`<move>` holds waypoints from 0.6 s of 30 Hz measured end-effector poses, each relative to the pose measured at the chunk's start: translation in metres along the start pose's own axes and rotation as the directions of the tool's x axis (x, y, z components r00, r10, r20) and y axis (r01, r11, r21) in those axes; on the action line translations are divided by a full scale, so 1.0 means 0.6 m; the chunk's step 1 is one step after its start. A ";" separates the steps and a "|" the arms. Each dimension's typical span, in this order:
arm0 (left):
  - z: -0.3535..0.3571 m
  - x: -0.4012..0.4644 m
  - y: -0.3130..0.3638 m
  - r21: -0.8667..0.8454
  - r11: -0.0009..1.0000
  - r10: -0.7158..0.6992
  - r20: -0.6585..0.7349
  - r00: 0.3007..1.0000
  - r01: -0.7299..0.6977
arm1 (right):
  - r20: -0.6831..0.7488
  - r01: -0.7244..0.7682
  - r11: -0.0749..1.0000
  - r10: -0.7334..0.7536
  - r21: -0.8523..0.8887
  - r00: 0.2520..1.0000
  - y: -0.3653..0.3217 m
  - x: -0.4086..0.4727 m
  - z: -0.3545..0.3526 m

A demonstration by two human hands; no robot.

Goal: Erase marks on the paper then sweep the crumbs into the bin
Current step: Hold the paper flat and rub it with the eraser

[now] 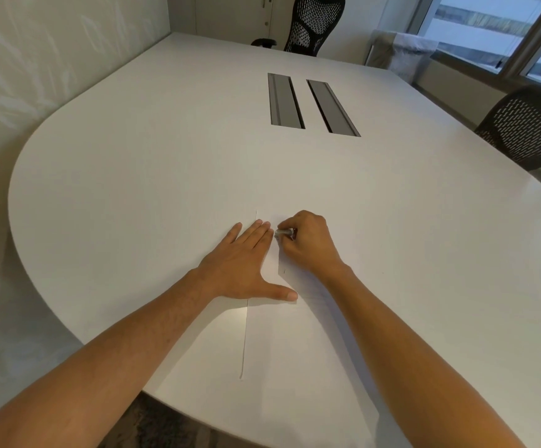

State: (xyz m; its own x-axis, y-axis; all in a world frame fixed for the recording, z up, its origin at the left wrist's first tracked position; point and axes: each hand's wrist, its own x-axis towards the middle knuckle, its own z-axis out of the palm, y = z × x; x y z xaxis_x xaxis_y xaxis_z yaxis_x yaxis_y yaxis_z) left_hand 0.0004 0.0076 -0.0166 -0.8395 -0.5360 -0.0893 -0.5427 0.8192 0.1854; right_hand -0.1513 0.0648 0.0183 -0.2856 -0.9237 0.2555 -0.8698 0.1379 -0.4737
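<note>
A white sheet of paper (295,334) lies on the white table (165,176), its left edge showing as a thin line. My left hand (243,263) lies flat on the sheet's left part, fingers together, thumb spread to the right. My right hand (308,244) is closed around a small pale eraser (282,233), whose tip touches the paper just right of my left fingertips. A tiny dark mark (284,271) shows on the paper between my hands. No bin or crumbs can be made out.
Two grey cable slots (311,103) are set into the table's middle. A black mesh chair (314,24) stands at the far end, another chair (531,127) at the right. A covered bin-like stand (401,53) sits by the window.
</note>
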 end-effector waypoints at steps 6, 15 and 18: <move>-0.003 0.005 0.002 0.027 0.999 0.027 -0.007 1.000 -0.027 | 0.072 0.166 0.985 -0.168 0.037 0.983 -0.020 -0.075 -0.013; -0.007 0.001 0.005 0.020 1.000 0.008 0.015 1.000 -0.009 | -0.019 -0.028 1.000 0.028 0.003 0.999 0.010 -0.002 -0.004; -0.005 0.001 0.004 0.027 1.000 0.013 0.016 1.000 -0.013 | -0.004 0.062 0.998 -0.062 0.005 0.998 -0.002 -0.053 -0.009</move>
State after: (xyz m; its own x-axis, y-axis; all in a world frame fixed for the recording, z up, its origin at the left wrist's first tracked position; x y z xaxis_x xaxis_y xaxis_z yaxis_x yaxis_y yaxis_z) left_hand -0.0014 0.0086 -0.0131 -0.8467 -0.5221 -0.1027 -0.5321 0.8313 0.1605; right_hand -0.1432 0.0961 0.0154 -0.2329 -0.9289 0.2879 -0.8839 0.0787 -0.4611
